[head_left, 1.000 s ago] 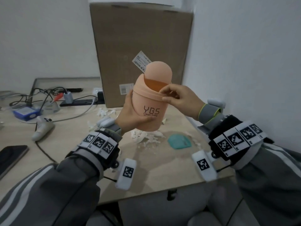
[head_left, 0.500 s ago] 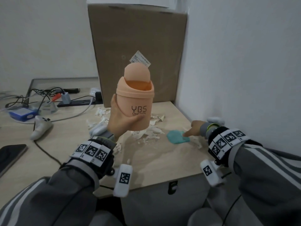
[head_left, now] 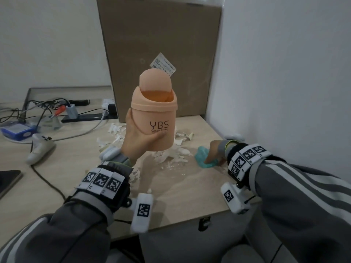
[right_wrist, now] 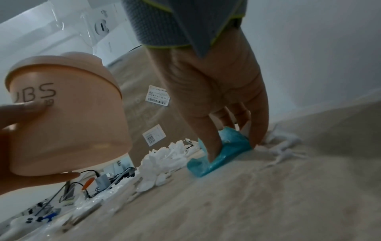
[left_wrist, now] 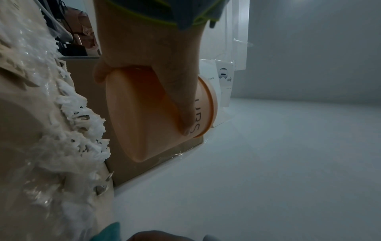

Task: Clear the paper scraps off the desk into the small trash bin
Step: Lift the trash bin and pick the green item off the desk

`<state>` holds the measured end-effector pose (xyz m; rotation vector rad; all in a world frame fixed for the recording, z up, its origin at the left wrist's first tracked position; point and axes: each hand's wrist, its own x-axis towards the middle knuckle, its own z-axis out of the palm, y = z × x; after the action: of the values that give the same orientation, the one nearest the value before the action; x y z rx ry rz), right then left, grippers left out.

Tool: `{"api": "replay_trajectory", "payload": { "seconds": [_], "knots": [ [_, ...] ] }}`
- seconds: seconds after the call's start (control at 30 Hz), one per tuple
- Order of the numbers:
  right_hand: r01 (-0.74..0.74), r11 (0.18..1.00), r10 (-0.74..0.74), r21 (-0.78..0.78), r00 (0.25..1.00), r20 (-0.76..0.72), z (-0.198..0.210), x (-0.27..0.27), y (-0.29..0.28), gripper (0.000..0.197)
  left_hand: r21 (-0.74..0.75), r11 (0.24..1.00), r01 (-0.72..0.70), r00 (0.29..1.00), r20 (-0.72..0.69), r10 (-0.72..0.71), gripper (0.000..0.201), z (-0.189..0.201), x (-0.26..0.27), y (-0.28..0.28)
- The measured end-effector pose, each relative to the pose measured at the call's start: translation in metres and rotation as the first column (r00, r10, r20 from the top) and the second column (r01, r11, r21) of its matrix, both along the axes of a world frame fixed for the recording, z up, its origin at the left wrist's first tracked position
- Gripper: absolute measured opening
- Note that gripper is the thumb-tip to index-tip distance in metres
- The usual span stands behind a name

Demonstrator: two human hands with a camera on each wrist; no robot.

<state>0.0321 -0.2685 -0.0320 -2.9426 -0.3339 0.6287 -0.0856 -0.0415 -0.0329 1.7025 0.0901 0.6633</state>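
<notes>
From the head camera: the left hand [head_left: 139, 142] has the small peach trash bin [head_left: 154, 118] lifted clear of the desk [head_left: 190, 190], fingers and thumb wrapped round its lower half, the bin upright and its swing lid tipped open. Below and behind it, white paper scraps [head_left: 171, 152] lie scattered on the wood in front of the big cardboard box [head_left: 161, 44]. Over by the wall, the right hand [head_left: 213, 151] is down on a teal piece [head_left: 204, 158], fingertips pressing into it. Off to the left sit a white controller [head_left: 39, 147], a tangle of cables [head_left: 43, 107] and a blue-and-white box [head_left: 16, 130].

Left wrist view now: the thumb [left_wrist: 177, 97] runs across the bin's [left_wrist: 144, 117] side and over the printed letters, the other fingers curling behind it. That is a firm hold. Scraps [left_wrist: 68, 127] show as a white drift on the desk to the left, apart from the bin.

Right wrist view: the right hand's [right_wrist: 218, 91] fingers [right_wrist: 210, 138] are bent downward, the tips dug into the crumpled teal piece [right_wrist: 220, 153], thumb on its far side, pinching it against the desk [right_wrist: 247, 203]. A heap of white scraps [right_wrist: 164, 158] lies just beside it. At the left edge, the bin [right_wrist: 66, 117] hangs in the left hand's fingertips [right_wrist: 26, 107].
</notes>
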Motion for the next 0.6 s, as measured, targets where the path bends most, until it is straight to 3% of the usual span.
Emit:
{"api": "replay_trajectory", "payload": {
  "seconds": [0.13, 0.27, 0.33, 0.43, 0.5, 0.6],
  "knots": [
    [0.047, 0.987, -0.046, 0.156, 0.999, -0.008, -0.006, 0.011, 0.008, 0.053, -0.009, 1.000, -0.003, 1.000, 0.004, 0.003, 0.138, 0.003, 0.009, 0.014],
    [0.085, 0.888, -0.105, 0.452, 0.994, 0.018, -0.005, 0.019, 0.015, 0.025, 0.009, 1.000, -0.002, 1.000, -0.005, 0.002, 0.140, 0.006, 0.015, 0.025],
    [0.089, 0.766, -0.145, 0.637, 0.989, 0.035, -0.001, 0.022, 0.025, 0.017, 0.016, 1.000, -0.015, 1.000, -0.015, 0.015, 0.137, 0.005, 0.020, 0.031],
    [0.053, 0.482, -0.195, 0.874, 0.980, 0.048, 0.010, 0.021, 0.038, 0.012, 0.009, 0.999, -0.037, 0.999, -0.025, 0.037, 0.129, 0.002, 0.024, 0.038],
    [-0.010, 0.292, -0.234, 0.956, 0.969, 0.081, 0.020, 0.017, 0.044, 0.020, 0.006, 0.999, -0.043, 0.998, -0.038, 0.043, 0.129, -0.001, 0.025, 0.042],
    [-0.192, 0.086, -0.296, 0.978, 0.932, 0.209, 0.039, 0.011, 0.055, 0.023, 0.014, 0.999, -0.037, 0.997, -0.069, 0.038, 0.138, -0.007, 0.025, 0.048]
  ]
}}
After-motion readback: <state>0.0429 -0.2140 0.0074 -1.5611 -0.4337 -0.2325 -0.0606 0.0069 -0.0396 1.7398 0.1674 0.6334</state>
